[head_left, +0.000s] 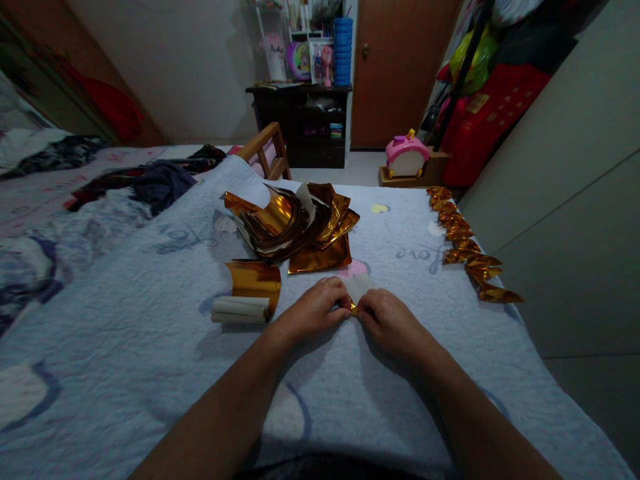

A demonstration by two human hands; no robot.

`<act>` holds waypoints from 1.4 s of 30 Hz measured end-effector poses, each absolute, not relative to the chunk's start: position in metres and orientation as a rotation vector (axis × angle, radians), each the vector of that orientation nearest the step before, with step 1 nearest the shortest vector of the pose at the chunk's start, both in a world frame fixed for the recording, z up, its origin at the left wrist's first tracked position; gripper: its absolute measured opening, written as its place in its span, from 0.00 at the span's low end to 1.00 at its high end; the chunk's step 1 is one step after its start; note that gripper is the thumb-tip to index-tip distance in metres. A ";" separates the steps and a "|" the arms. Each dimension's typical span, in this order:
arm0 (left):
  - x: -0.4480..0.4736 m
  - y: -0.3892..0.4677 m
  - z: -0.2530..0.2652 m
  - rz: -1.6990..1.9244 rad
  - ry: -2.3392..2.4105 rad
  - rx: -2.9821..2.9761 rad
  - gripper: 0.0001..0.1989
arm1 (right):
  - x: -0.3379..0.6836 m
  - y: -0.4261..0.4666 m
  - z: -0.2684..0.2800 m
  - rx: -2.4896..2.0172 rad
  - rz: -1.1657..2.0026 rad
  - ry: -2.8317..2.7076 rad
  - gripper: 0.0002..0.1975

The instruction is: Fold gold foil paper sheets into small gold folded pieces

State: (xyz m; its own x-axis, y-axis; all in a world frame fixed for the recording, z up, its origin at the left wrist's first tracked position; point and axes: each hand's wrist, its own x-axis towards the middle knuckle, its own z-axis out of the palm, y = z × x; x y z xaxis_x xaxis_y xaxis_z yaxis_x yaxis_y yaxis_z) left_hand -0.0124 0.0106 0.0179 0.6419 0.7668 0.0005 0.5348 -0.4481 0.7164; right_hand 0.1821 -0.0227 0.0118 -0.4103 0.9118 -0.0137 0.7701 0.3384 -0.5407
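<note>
Between my two hands is a small sheet of gold foil paper (361, 285), its whitish back facing up and a bit of gold showing at the near edge. My left hand (325, 305) pinches that near edge from the left. From the other side my right hand (387, 317) pinches the same edge, close to the left fingertips. Left of the hands lies a curled stack of gold foil paper (255, 280), with its pale side rolled over in front. Behind it sits a larger loose pile of gold foil sheets (285, 220).
A row of folded gold foil pieces (457, 230) runs along the right edge of the blue quilted cover (150, 373). A wooden chair (267, 150) stands beyond the far edge. Rumpled clothes (160, 183) lie at the left, and a pale cabinet (575, 233) borders the right.
</note>
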 end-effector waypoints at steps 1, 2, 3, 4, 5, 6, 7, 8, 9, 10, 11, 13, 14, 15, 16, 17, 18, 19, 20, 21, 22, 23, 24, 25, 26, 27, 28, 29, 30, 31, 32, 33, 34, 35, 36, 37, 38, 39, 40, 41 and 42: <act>-0.012 0.010 0.018 0.428 1.014 2.161 0.04 | 0.182 -0.023 0.012 -1.523 0.685 -2.312 0.10; -0.012 0.010 0.019 0.429 1.020 2.162 0.04 | 0.181 -0.022 0.013 -1.541 0.680 -2.308 0.10; -0.012 0.010 0.019 0.428 1.027 2.164 0.05 | 0.181 -0.022 0.013 -1.556 0.679 -2.306 0.09; -0.011 0.010 0.019 0.428 1.035 2.164 0.05 | 0.180 -0.023 0.014 -1.572 0.677 -2.302 0.10; -0.011 0.010 0.018 0.429 1.042 2.166 0.05 | 0.179 -0.023 0.015 -1.584 0.677 -2.298 0.10; -0.011 0.009 0.018 0.430 1.049 2.168 0.04 | 0.179 -0.023 0.016 -1.594 0.678 -2.291 0.10; -0.011 0.009 0.018 0.431 1.055 2.172 0.04 | 0.178 -0.023 0.017 -1.604 0.681 -2.279 0.10; -0.011 0.009 0.017 0.431 1.059 2.175 0.04 | 0.178 -0.023 0.018 -1.613 0.684 -2.265 0.10; -0.011 0.009 0.017 0.432 1.061 2.178 0.04 | 0.178 -0.024 0.019 -1.622 0.689 -2.249 0.10; -0.011 0.009 0.017 0.431 1.061 2.179 0.04 | 0.178 -0.024 0.019 -1.628 0.698 -2.237 0.09; -0.011 0.009 0.017 0.430 1.060 2.179 0.04 | 0.178 -0.024 0.020 -1.632 0.710 -2.230 0.09; -0.011 0.009 0.017 0.431 1.056 2.178 0.04 | 0.178 -0.024 0.019 -1.631 0.726 -2.230 0.09; -0.012 0.009 0.017 0.432 1.052 2.178 0.04 | 0.178 -0.024 0.019 -1.626 0.728 -2.237 0.09; -0.012 0.010 0.017 0.430 1.046 2.178 0.04 | 0.178 -0.024 0.018 -1.623 0.723 -2.245 0.09; -0.012 0.010 0.018 0.428 1.041 2.175 0.04 | 0.178 -0.024 0.018 -1.624 0.714 -2.255 0.09; -0.012 0.010 0.019 0.427 1.036 2.172 0.04 | 0.177 -0.023 0.017 -1.629 0.702 -2.265 0.09; -0.012 0.010 0.019 0.425 1.034 2.169 0.04 | 0.177 -0.023 0.018 -1.637 0.696 -2.279 0.09; -0.012 0.010 0.020 0.423 1.034 2.166 0.04 | 0.177 -0.023 0.018 -1.648 0.694 -2.291 0.10; -0.012 0.010 0.021 0.425 1.036 2.165 0.04 | 0.176 -0.023 0.019 -1.663 0.690 -2.303 0.11; -0.011 0.010 0.021 0.425 1.038 2.166 0.04 | 0.176 -0.023 0.019 -1.678 0.684 -2.312 0.12; -0.011 0.010 0.021 0.426 1.042 2.169 0.04 | 0.176 -0.023 0.020 -1.691 0.674 -2.321 0.13; -0.011 0.009 0.021 0.423 1.047 2.174 0.05 | 0.175 -0.023 0.021 -1.704 0.658 -2.328 0.13; -0.010 0.009 0.020 0.418 1.052 2.180 0.05 | 0.175 -0.023 0.022 -1.716 0.637 -2.336 0.14; -0.010 0.009 0.020 0.412 1.059 2.187 0.05 | 0.174 -0.024 0.022 -1.730 0.616 -2.344 0.14; -0.010 0.009 0.020 0.406 1.064 2.195 0.05 | 0.174 -0.024 0.023 -1.743 0.597 -2.356 0.14; -0.009 0.008 0.019 0.401 1.069 2.202 0.05 | 0.174 -0.024 0.023 -1.757 0.579 -2.367 0.14; -0.009 0.008 0.019 0.396 1.073 2.207 0.05 | 0.173 -0.024 0.023 -1.771 0.561 -2.378 0.13; -0.008 0.008 0.019 0.391 1.078 2.213 0.05 | 0.173 -0.024 0.022 -1.784 0.545 -2.387 0.13; -0.008 0.008 0.019 0.386 1.085 2.218 0.05 | 0.173 -0.024 0.022 -1.793 0.529 -2.394 0.13; -0.008 0.008 0.019 0.380 1.093 2.223 0.05 | 0.172 -0.024 0.022 -1.802 0.514 -2.397 0.13; -0.007 0.008 0.019 0.373 1.100 2.229 0.05 | 0.172 -0.024 0.022 -1.810 0.501 -2.399 0.13; -0.007 0.008 0.018 0.368 1.106 2.237 0.06 | 0.172 -0.025 0.022 -1.815 0.491 -2.399 0.13; -0.007 0.008 0.018 0.364 1.111 2.246 0.06 | 0.172 -0.025 0.022 -1.817 0.483 -2.400 0.13; -0.006 0.007 0.018 0.363 1.116 2.253 0.06 | 0.172 -0.025 0.021 -1.815 0.477 -2.400 0.13; -0.006 0.007 0.018 0.366 1.121 2.259 0.05 | 0.172 -0.025 0.021 -1.810 0.472 -2.400 0.13; -0.006 0.006 0.018 0.372 1.129 2.263 0.05 | 0.172 -0.025 0.021 -1.803 0.469 -2.399 0.13; -0.006 0.006 0.018 0.379 1.138 2.264 0.05 | 0.172 -0.026 0.020 -1.796 0.465 -2.397 0.13; -0.006 0.006 0.018 0.386 1.147 2.262 0.06 | 0.172 -0.026 0.020 -1.794 0.462 -2.395 0.12; -0.006 0.006 0.018 0.391 1.155 2.260 0.06 | 0.172 -0.026 0.020 -1.797 0.458 -2.393 0.12; -0.006 0.005 0.018 0.393 1.160 2.258 0.06 | 0.172 -0.026 0.020 -1.804 0.455 -2.392 0.12; -0.005 0.005 0.018 0.393 1.162 2.258 0.06 | 0.172 -0.027 0.020 -1.814 0.451 -2.393 0.11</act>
